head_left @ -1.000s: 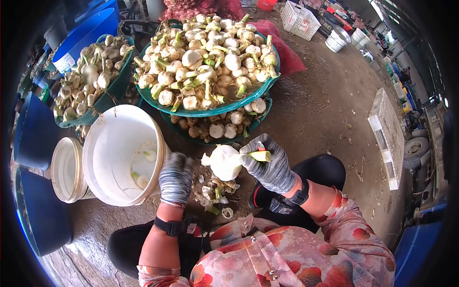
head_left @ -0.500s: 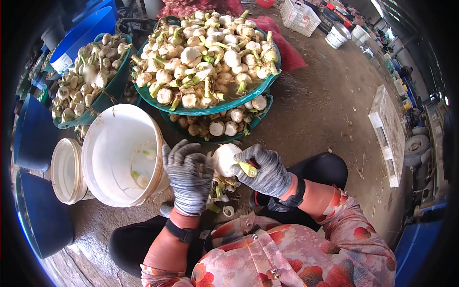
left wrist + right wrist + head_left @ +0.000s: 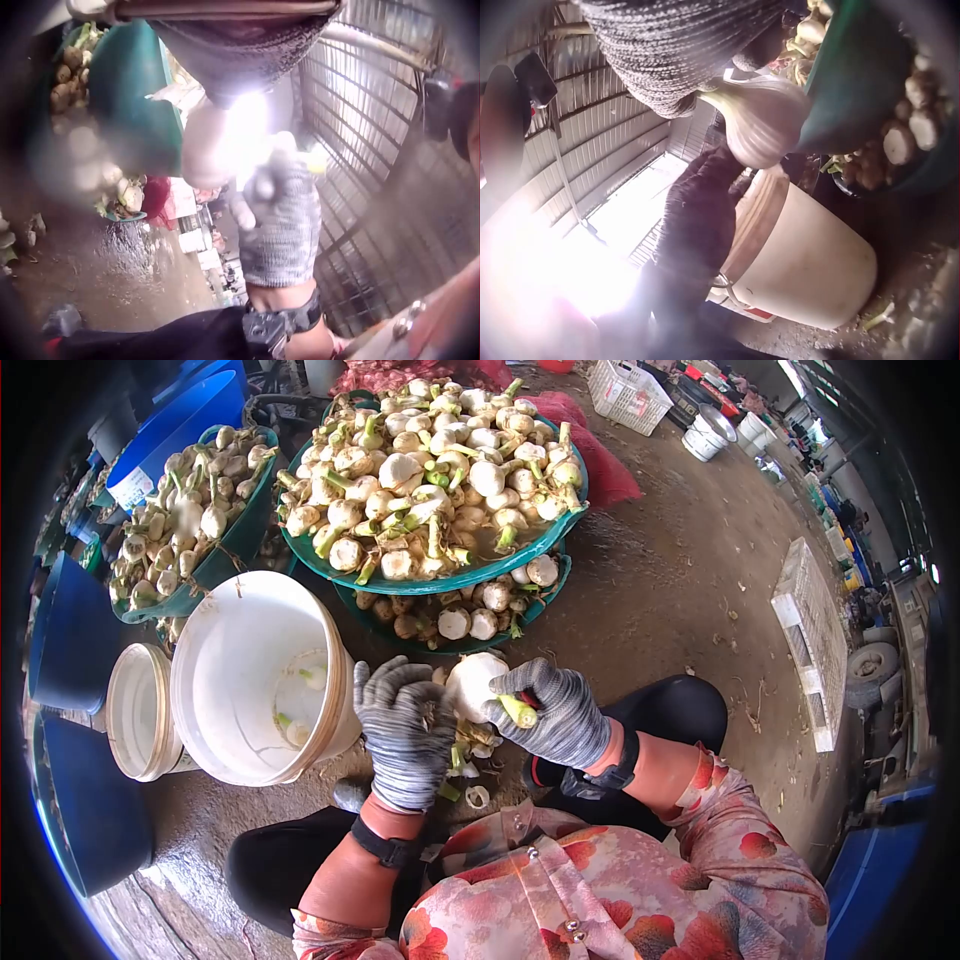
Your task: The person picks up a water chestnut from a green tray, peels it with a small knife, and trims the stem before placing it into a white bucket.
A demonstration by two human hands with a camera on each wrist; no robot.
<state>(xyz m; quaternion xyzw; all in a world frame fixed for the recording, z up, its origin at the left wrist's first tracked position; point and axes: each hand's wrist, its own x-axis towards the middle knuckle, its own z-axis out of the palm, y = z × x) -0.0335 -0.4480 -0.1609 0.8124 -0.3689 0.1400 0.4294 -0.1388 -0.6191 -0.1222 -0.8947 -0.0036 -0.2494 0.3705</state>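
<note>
A whitish garlic bulb [image 3: 474, 685] with a cut green stem [image 3: 518, 710] is between the two gloved hands. My right hand [image 3: 555, 715] grips it by the stem, fingers curled, with a small reddish bit showing beside the stem. My left hand [image 3: 405, 735] is at the bulb's root side, its outer fingers bent and spread. In the right wrist view the left fingertips pinch at the underside of the garlic bulb [image 3: 763, 124]; the thumb is hidden. Glare covers part of the bulb in the left wrist view.
A white bucket [image 3: 215, 710] with a few bulbs inside stands left of my left hand. Ahead, a heaped green basin [image 3: 440, 596] of garlic sits over another. Peelings [image 3: 465, 755] lie on the floor below the hands. A white crate [image 3: 800, 630] is at the right.
The left hand has come from beside the bucket to the bulb, its fingers loosening and spreading. The right hand has turned the stem downward. In the last half second little has moved.
</note>
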